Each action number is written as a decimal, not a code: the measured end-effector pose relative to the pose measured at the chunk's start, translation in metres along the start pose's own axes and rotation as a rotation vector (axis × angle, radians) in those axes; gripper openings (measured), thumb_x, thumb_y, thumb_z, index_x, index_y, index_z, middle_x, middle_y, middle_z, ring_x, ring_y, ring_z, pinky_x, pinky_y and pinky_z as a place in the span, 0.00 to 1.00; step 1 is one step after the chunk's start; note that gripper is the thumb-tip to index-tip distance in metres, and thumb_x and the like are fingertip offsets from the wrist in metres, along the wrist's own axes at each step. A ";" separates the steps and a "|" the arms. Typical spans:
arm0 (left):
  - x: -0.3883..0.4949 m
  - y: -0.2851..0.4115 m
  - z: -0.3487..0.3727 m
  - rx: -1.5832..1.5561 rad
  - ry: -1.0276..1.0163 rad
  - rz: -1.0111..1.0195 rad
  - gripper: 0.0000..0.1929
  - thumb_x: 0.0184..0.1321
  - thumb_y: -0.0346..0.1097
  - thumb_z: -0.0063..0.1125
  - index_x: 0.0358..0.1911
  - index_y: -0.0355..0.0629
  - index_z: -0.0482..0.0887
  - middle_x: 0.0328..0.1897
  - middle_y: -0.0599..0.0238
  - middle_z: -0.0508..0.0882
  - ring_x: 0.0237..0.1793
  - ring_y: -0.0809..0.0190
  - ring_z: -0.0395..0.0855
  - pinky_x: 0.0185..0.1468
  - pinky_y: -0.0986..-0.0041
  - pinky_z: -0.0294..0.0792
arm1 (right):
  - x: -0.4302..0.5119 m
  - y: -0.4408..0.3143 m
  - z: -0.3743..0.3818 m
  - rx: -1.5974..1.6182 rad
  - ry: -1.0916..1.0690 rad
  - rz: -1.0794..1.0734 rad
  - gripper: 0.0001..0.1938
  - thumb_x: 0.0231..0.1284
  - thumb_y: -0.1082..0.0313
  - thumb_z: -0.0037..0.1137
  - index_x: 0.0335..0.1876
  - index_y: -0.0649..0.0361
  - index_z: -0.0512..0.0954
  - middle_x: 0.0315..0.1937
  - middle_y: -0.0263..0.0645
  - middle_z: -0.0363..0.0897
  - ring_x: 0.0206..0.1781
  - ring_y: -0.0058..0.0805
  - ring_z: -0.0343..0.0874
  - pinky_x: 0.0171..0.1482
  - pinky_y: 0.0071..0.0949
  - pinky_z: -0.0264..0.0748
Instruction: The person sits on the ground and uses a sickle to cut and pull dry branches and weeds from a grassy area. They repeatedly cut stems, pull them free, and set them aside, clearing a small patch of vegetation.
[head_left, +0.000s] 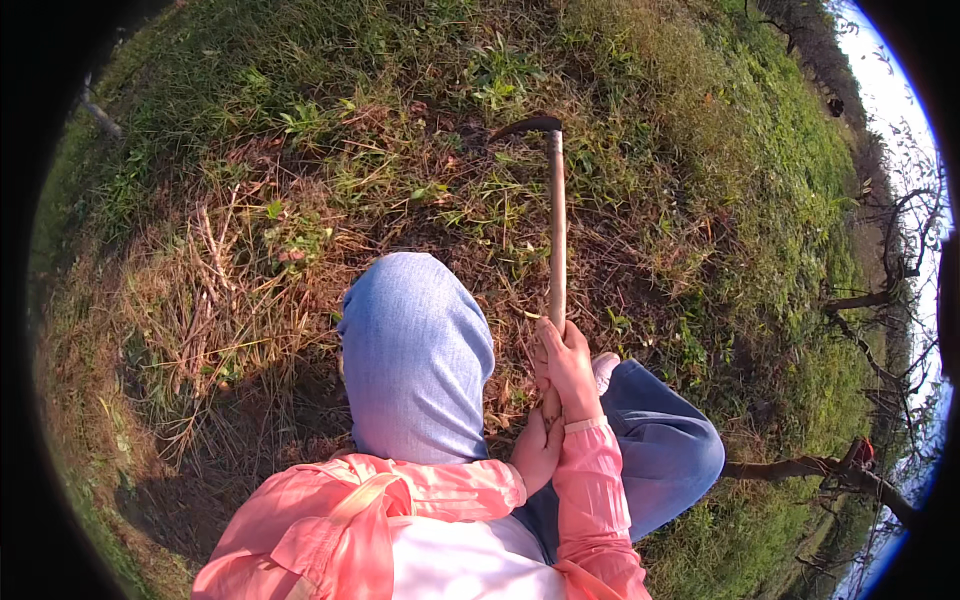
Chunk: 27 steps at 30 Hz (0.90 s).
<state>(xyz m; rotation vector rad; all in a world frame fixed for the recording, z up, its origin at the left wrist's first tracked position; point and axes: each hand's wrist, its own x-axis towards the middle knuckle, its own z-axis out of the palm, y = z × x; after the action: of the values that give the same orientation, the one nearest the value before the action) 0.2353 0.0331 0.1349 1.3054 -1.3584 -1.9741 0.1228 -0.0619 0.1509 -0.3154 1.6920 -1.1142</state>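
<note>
A sickle (557, 225) with a long pale wooden handle points away from me, its dark curved blade turned to the left at the far end. My right hand (566, 367) is wrapped around the handle between my knees. Lower down, near the butt of the handle, my left hand (537, 450) grips it too, partly hidden by the right forearm. The blade (525, 126) is over or among grass and low weeds; whether it touches the ground I cannot tell.
My bent knees in blue jeans (420, 352) flank the handle, with a pale shoe (604, 371) behind my right hand. Dry cut stalks (214, 262) lie at left. Green weeds (502, 71) grow ahead. Bare tree branches (862, 300) reach in from the right.
</note>
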 end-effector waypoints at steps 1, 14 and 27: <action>0.005 -0.026 0.010 0.025 0.019 0.093 0.12 0.71 0.38 0.48 0.45 0.34 0.68 0.33 0.45 0.78 0.34 0.45 0.79 0.39 0.60 0.69 | 0.001 0.002 -0.009 0.102 0.036 0.054 0.13 0.70 0.55 0.52 0.33 0.51 0.65 0.16 0.24 0.58 0.12 0.16 0.56 0.13 0.24 0.58; 0.021 0.012 -0.006 -0.110 -0.058 -0.100 0.14 0.64 0.39 0.55 0.44 0.38 0.68 0.32 0.62 0.75 0.32 0.65 0.74 0.36 0.70 0.69 | 0.037 0.008 -0.009 0.325 -0.257 0.259 0.10 0.70 0.60 0.49 0.34 0.52 0.64 0.18 0.25 0.58 0.14 0.14 0.55 0.15 0.20 0.54; 0.041 0.051 -0.060 -0.494 0.275 0.211 0.15 0.69 0.40 0.51 0.47 0.34 0.69 0.36 0.61 0.77 0.36 0.63 0.74 0.42 0.71 0.69 | 0.063 -0.046 0.135 -0.597 -0.763 0.162 0.11 0.61 0.66 0.51 0.32 0.68 0.70 0.18 0.36 0.71 0.14 0.26 0.70 0.16 0.29 0.70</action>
<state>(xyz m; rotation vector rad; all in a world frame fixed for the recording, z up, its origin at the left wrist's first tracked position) 0.2592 -0.0505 0.1556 1.0945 -0.7763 -1.7560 0.1977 -0.1990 0.1447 -0.8419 1.2749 -0.2637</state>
